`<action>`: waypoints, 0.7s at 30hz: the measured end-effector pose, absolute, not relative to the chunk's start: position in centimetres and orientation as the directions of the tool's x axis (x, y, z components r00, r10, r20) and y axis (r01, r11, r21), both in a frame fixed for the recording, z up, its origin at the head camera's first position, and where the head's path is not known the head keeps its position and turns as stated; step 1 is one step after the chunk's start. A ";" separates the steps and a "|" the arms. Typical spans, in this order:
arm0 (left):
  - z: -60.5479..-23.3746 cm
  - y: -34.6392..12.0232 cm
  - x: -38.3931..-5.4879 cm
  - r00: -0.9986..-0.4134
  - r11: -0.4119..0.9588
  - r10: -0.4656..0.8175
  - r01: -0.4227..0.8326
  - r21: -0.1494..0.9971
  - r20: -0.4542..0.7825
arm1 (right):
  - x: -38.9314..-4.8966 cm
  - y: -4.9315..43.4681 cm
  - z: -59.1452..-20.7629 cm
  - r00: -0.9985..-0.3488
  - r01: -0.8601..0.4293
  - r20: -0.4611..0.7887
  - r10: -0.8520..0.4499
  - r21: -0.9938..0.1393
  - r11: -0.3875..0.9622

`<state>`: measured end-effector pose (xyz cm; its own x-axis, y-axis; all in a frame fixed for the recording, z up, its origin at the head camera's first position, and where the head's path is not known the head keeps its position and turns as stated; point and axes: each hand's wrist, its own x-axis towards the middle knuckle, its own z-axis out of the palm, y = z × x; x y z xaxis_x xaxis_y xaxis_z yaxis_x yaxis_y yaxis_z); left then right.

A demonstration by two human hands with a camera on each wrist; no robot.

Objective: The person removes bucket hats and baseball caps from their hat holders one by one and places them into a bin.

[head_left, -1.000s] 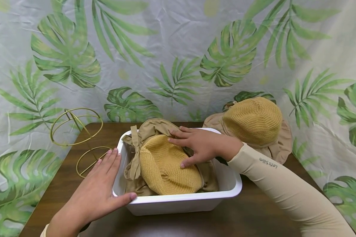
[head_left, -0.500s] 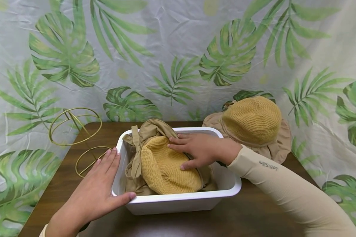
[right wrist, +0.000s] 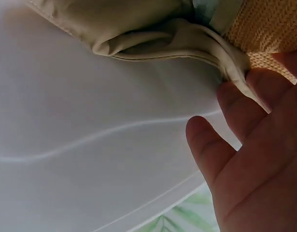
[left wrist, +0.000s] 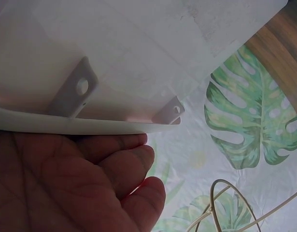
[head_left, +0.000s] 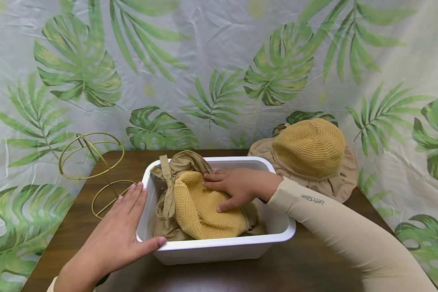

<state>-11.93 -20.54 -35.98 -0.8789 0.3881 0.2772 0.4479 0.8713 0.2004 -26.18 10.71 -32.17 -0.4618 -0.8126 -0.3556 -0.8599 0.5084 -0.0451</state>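
A sun hat (head_left: 193,202) with a yellow knitted crown and a khaki cloth brim lies inside the white plastic basin (head_left: 219,243), its crown partly dented and a cloth tie bow at its left. My right hand (head_left: 239,186) presses on the crown with fingers spread and straight; in the right wrist view its fingertips meet the brim (right wrist: 187,43) close to the basin wall. My left hand (head_left: 117,231) rests along the basin's left rim, thumb on the front corner. From below, the left wrist view shows its fingers (left wrist: 129,166) lying along the rim's outer edge.
A second yellow and khaki hat (head_left: 310,150) sits behind the basin at the right. A gold wire stand (head_left: 111,184) is at the left, past my left hand. All stand on a dark wooden table (head_left: 69,223) before a leaf-print curtain (head_left: 219,48).
My right hand has moved slightly left and down into the basin, pushing the hat's crown and brim lower. The left hand stays on the rim.
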 end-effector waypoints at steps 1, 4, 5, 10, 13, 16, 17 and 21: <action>-36.0 -20.5 -11.9 -0.879 0.871 0.388 0.448 0.200 0.279 | -26.2 10.6 -32.3 -0.464 -0.857 -0.368 -0.806 -0.043 0.513; -36.0 -20.5 -11.8 -0.878 0.870 0.388 0.450 0.202 0.281 | -26.1 10.3 -32.5 -0.467 -0.851 -0.407 -0.785 -0.035 0.524; -36.0 -20.5 -11.8 -0.877 0.869 0.388 0.450 0.203 0.283 | -26.1 10.2 -32.7 -0.467 -0.848 -0.422 -0.777 -0.035 0.529; -36.0 -20.5 -11.9 -0.873 0.867 0.389 0.455 0.205 0.293 | -26.1 9.7 -33.1 -0.477 -0.833 -0.481 -0.736 -0.019 0.552; -36.0 -20.5 -11.9 -0.872 0.868 0.389 0.454 0.200 0.297 | -26.1 9.6 -33.0 -0.475 -0.838 -0.474 -0.741 -0.013 0.545; -36.0 -20.6 -11.9 -0.873 0.868 0.388 0.454 0.200 0.296 | -26.1 9.9 -32.7 -0.471 -0.844 -0.441 -0.764 -0.027 0.536; -36.0 -20.5 -11.9 -0.874 0.868 0.387 0.453 0.203 0.295 | -26.1 10.0 -32.5 -0.471 -0.846 -0.423 -0.775 -0.035 0.533; -36.0 -20.6 -11.8 -0.873 0.866 0.389 0.456 0.206 0.295 | -25.8 11.2 -31.3 -0.473 -0.850 -0.335 -0.815 -0.071 0.522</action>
<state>-11.76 -20.56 -36.01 -0.8726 0.3889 0.2955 0.4557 0.8660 0.2060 -25.84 11.21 -31.28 -0.4729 -0.8148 -0.3354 -0.8498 0.5223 -0.0706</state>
